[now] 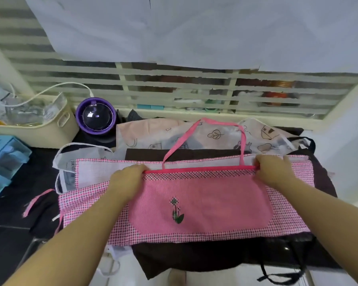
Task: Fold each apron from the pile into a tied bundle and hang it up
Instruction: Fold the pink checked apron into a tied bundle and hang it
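Note:
A pink checked apron (194, 211) with a flower on its pocket lies folded across the top of the pile. My left hand (128, 178) pinches the left end of its bright pink top hem. My right hand (275, 170) pinches the right end of that hem. The pink neck loop (207, 120) stretches away from me over the aprons behind. Under it lie a dark brown apron (215, 256), a white apron (70, 162) at the left and a pale printed apron (215, 135) at the back.
A purple round appliance (96, 116) and a cream basket (50, 124) with glassware stand at the back left. Blue plastic drawers (2, 159) sit at the far left. A slatted window (174, 87) with a white cloth over it rises behind the dark counter (8, 234).

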